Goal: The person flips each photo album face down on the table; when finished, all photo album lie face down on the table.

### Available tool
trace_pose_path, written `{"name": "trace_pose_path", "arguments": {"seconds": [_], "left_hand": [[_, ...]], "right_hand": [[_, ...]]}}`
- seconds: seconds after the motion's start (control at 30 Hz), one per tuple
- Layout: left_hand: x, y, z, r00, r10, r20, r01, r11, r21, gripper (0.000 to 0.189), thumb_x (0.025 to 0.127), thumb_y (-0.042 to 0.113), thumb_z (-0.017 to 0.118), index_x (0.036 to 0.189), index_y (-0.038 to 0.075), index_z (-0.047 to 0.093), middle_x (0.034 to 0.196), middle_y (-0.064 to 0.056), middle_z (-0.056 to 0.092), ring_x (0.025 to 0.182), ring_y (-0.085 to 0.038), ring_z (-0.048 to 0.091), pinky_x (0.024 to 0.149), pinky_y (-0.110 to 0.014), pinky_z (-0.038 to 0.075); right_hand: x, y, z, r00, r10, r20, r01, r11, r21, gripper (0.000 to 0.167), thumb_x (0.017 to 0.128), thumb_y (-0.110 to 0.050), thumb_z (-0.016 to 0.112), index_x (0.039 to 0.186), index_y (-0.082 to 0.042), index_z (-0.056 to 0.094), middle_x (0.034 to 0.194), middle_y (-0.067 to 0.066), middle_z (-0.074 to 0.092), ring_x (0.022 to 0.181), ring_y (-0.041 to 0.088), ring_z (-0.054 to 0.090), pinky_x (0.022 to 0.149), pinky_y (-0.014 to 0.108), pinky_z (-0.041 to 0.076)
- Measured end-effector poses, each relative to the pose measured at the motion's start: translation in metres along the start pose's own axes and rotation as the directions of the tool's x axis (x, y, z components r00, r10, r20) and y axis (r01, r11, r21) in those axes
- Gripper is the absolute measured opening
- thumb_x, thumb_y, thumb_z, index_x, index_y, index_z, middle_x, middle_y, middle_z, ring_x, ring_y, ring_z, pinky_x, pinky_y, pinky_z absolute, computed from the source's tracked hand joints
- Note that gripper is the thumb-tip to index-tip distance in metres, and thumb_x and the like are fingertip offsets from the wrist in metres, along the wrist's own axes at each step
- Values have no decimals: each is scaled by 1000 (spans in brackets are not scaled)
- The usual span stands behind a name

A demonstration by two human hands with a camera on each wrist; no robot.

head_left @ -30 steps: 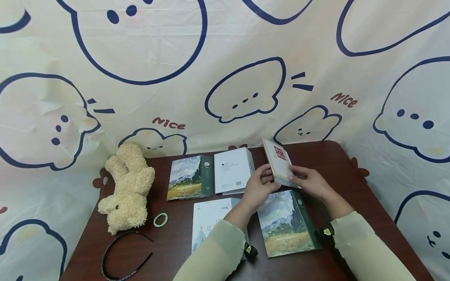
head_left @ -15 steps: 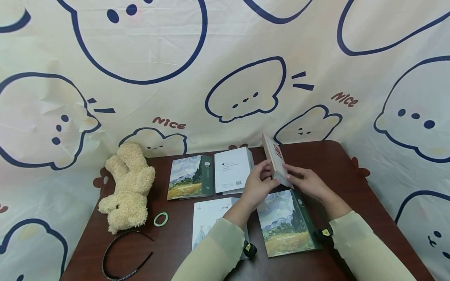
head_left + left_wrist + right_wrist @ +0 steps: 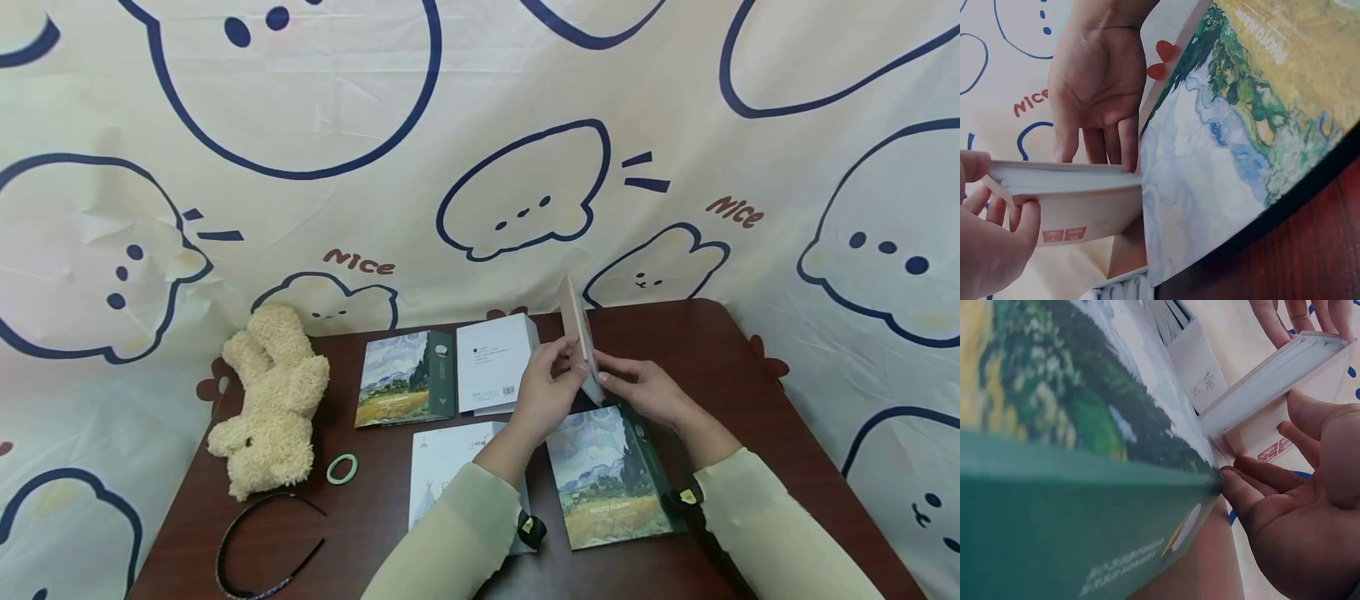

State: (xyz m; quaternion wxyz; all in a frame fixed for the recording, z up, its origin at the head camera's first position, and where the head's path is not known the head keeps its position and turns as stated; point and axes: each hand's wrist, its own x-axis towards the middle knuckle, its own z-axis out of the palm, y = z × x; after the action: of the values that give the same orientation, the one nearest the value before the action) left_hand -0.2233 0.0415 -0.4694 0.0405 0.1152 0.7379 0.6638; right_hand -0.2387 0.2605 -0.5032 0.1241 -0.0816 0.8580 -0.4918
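Note:
A cream photo album (image 3: 574, 321) with a red square print stands nearly on edge between my hands, just behind a painted photo album (image 3: 611, 483) on the table. My left hand (image 3: 546, 392) grips its left side, thumb on one face and fingers on the other in the left wrist view. At its right, lower side, my right hand (image 3: 652, 396) holds on with thumb and fingertips. The album's white page edges (image 3: 1066, 179) face the left wrist camera. The red print (image 3: 1275, 451) shows beside the right fingers in the right wrist view; the head view hides it.
Another painted album (image 3: 397, 379) and a white album with a barcode (image 3: 495, 362) lie at the back. A white album (image 3: 450, 458) sits partly under my left sleeve. Leftward are a plush toy (image 3: 277, 400), a green ring (image 3: 342, 469) and a black headband (image 3: 225, 554).
The cream album has been turned from its print facing up to nearly edge-on, its top rising. My right hand has shifted left with it; the left has moved slightly.

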Motion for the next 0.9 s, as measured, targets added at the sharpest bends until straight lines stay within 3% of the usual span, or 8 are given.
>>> {"name": "trace_pose_path", "arguments": {"seconds": [0.2, 0.43, 0.67, 0.9], "left_hand": [[-1, 8, 1, 1000, 2, -13, -1, 998, 60, 44, 102, 18, 66, 146, 21, 60, 130, 4, 54, 118, -13, 55, 99, -24, 52], [-5, 17, 2, 1000, 4, -12, -3, 997, 73, 44, 101, 17, 68, 144, 19, 61, 129, 1, 53, 115, -16, 55, 99, -29, 53], [-4, 13, 4, 1000, -13, 14, 12, 999, 48, 53, 98, 20, 72, 148, 14, 56, 132, 0, 50, 116, -14, 52, 103, -29, 51], [-4, 7, 9, 1000, -23, 20, 23, 1000, 11, 72, 94, 20, 75, 157, 12, 41, 132, 1, 48, 116, -12, 52, 103, -28, 50]], "right_hand": [[2, -4, 4, 999, -32, 10, 32, 999, 1, 57, 104, -41, 64, 155, -20, 50, 155, 14, 51, 141, 42, 47, 106, 64, 44], [1, -10, 7, 999, -53, -3, 53, 998, 23, 57, 104, -34, 65, 155, -13, 49, 153, 17, 52, 138, 41, 51, 105, 62, 46], [-2, -19, 4, 999, -36, -18, 39, 989, 141, 58, 104, -35, 66, 156, -16, 48, 156, 14, 49, 140, 37, 49, 106, 59, 47], [-9, -29, -3, 998, -57, -17, 60, 952, 301, 58, 106, -32, 62, 157, -10, 46, 155, 18, 49, 133, 38, 56, 101, 48, 53]]}}
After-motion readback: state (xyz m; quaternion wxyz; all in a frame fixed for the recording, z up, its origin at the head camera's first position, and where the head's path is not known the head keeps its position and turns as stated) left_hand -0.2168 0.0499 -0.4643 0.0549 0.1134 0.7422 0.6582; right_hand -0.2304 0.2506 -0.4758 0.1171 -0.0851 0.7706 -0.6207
